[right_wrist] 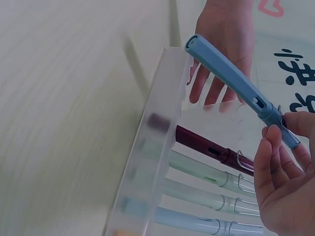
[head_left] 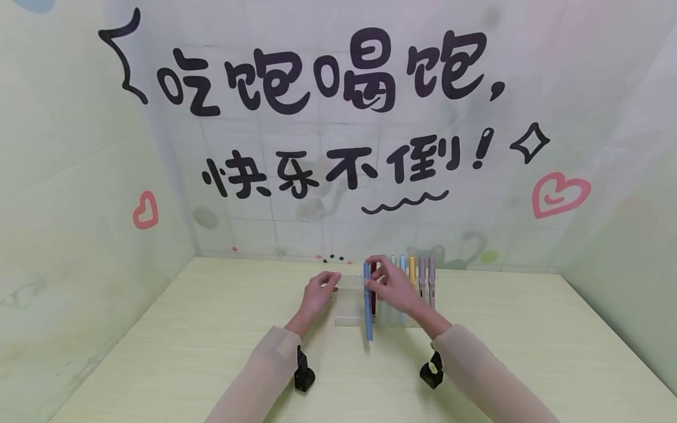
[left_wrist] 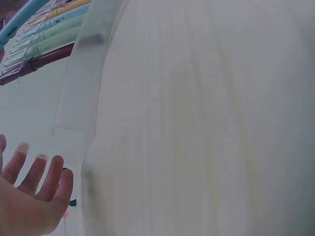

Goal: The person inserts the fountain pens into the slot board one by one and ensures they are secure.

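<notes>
My right hand [head_left: 398, 289] pinches a blue pen [right_wrist: 229, 76] near its clip end, between thumb and fingertips. The pen stands nearly upright in the head view, in front of a clear pen rack [head_left: 347, 321]. My left hand [head_left: 317, 292] is at the rack's left end, thumb and forefinger pinching its upper corner; the other fingers [left_wrist: 50, 182] spread loosely. Next to the blue pen, a dark red pen [right_wrist: 201, 142] lies in the rack. Beside it are two pale green pens [right_wrist: 197, 167] and a light blue pen [right_wrist: 184, 220].
Further right in the rack stand a yellow pen [head_left: 412, 271] and two purple pens [head_left: 432, 276]. The rack sits on a pale wooden table [head_left: 211, 329], near a printed backdrop [head_left: 296, 229]. Dark wrist camera mounts [head_left: 304, 376] hang under both sleeves.
</notes>
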A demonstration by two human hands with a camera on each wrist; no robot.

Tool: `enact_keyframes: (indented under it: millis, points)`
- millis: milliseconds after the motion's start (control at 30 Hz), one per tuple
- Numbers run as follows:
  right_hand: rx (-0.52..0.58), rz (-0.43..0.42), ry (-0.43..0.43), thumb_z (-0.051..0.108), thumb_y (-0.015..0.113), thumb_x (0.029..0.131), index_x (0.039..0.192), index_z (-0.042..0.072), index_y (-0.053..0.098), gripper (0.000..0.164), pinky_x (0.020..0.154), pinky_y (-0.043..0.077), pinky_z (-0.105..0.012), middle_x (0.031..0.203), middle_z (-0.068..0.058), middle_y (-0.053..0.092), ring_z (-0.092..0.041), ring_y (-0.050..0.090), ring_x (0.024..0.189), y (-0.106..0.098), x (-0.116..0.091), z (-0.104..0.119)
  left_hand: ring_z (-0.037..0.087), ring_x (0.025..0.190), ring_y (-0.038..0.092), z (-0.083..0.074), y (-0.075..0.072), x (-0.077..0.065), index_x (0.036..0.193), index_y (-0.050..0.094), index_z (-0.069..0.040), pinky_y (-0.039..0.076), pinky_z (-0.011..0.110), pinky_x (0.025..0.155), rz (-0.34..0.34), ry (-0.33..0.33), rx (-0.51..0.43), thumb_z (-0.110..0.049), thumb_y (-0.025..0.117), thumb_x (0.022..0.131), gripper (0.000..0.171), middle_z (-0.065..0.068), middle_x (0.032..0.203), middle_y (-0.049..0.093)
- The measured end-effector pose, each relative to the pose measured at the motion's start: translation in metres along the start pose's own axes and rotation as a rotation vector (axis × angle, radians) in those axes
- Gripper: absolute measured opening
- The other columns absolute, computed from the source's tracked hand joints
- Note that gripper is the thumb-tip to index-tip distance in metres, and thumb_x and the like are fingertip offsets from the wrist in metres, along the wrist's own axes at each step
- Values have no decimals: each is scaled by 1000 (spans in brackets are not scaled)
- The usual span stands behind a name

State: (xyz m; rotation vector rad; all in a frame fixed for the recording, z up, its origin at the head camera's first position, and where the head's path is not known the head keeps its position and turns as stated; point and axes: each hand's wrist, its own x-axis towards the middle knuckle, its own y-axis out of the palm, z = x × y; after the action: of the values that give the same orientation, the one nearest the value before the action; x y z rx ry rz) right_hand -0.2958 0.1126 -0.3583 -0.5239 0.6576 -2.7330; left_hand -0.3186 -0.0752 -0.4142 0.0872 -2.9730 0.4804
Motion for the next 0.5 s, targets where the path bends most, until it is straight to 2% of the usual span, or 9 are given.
enact_keyframes:
  millis: [200, 300, 400, 500]
  points:
    - [-4, -56, 16, 11, 62, 83, 119, 13, 44, 40, 52, 48, -36, 83, -7, 57, -34, 56, 66, -4, 3, 2, 23, 87, 59, -1, 0, 0, 106, 58, -1, 47, 32, 71, 1, 1, 1, -33, 48, 91, 36, 11, 103, 57]
    - [2, -73, 27, 13, 61, 83, 120, 13, 43, 41, 54, 48, -39, 84, -8, 56, -34, 56, 67, -6, 4, 3, 23, 87, 59, -1, 0, 0, 107, 58, -1, 47, 32, 71, 2, 6, 0, -32, 48, 91, 37, 11, 103, 57]
    - [8, -86, 16, 12, 61, 84, 120, 11, 43, 41, 56, 48, -44, 84, -9, 56, -31, 55, 64, -7, 5, 4, 24, 88, 59, -1, 0, -1, 107, 58, 0, 47, 33, 71, 4, 9, 0, -33, 48, 91, 37, 11, 104, 57]
    - [2, -101, -1, 12, 61, 84, 119, 12, 43, 39, 54, 48, -41, 83, -8, 56, -24, 54, 60, -8, 6, 4, 24, 87, 59, -1, 0, -1, 107, 58, 0, 47, 33, 72, 4, 7, -1, -32, 48, 91, 37, 11, 103, 57]
